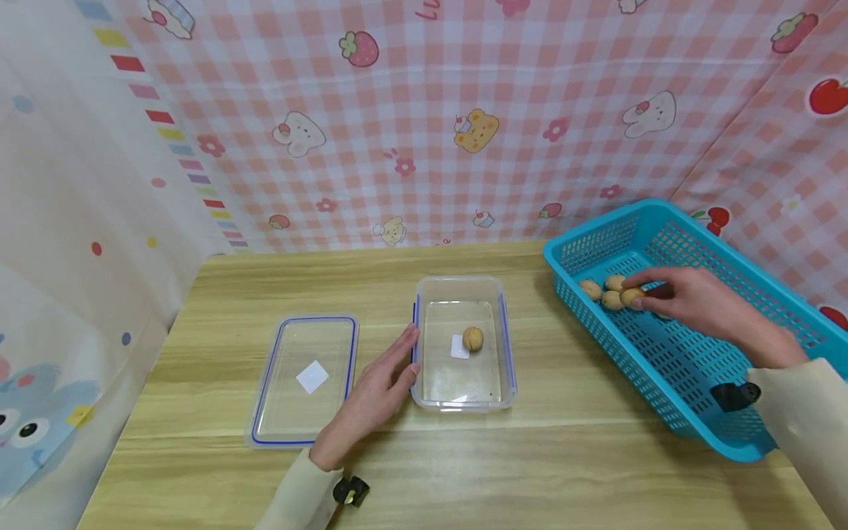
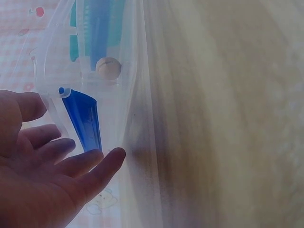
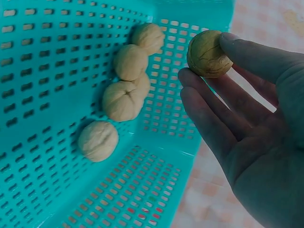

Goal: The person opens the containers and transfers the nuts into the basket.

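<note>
A clear plastic container [image 1: 490, 397] with blue side clips stands on the table, one walnut [image 1: 472, 338] inside it beside a white label. My left hand [image 1: 380, 379] rests at the container's left wall with its fingers extended, close to the hanging blue clip [image 2: 84, 118] in the left wrist view. Over the turquoise basket [image 1: 652, 386], my right hand [image 1: 709, 305] pinches a walnut [image 3: 208, 53] between thumb and fingertips. Several other walnuts [image 3: 130, 62] lie at the basket's bottom below that hand.
Left of the container, a clear lid [image 1: 281, 397] with a blue seal and a white label lies flat on the wooden table [image 1: 477, 478]. Behind the table hangs a pink checked cloth [image 1: 424, 191]. The basket's raised rim borders the right side.
</note>
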`<state>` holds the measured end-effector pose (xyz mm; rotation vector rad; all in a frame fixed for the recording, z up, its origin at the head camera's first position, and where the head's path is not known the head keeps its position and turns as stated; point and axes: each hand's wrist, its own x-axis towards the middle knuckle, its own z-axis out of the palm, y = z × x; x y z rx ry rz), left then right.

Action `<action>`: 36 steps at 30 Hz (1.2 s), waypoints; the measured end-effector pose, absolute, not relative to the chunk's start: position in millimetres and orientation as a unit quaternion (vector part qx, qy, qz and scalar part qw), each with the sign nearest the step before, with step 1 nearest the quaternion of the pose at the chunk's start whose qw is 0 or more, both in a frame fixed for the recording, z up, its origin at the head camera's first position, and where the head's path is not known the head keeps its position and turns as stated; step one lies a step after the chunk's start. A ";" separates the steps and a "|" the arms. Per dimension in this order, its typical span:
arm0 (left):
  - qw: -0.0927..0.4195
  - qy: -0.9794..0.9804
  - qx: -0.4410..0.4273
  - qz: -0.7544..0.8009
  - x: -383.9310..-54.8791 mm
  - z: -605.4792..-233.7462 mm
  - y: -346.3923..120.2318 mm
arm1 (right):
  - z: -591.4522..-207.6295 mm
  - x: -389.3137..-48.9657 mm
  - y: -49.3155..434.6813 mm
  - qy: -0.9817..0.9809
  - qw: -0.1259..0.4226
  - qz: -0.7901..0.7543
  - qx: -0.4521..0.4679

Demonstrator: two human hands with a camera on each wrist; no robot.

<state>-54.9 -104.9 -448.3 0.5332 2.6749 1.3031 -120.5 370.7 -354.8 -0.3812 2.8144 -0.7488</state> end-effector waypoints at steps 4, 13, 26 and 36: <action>0.059 0.884 0.175 0.429 -55.0 -448.7 -105.0 | -363.4 -125.3 373.2 0.952 0.122 -0.249 -0.128; 0.058 0.884 0.177 0.430 -55.8 -449.3 -105.0 | -380.8 -131.6 380.2 0.950 0.141 -0.242 -0.135; 0.059 0.880 0.176 0.437 -54.7 -449.1 -105.4 | -395.2 -134.9 383.5 0.942 0.157 -0.251 -0.155; 0.061 0.880 0.179 0.435 -54.7 -448.0 -105.8 | -402.7 -135.7 386.0 0.943 0.162 -0.239 -0.163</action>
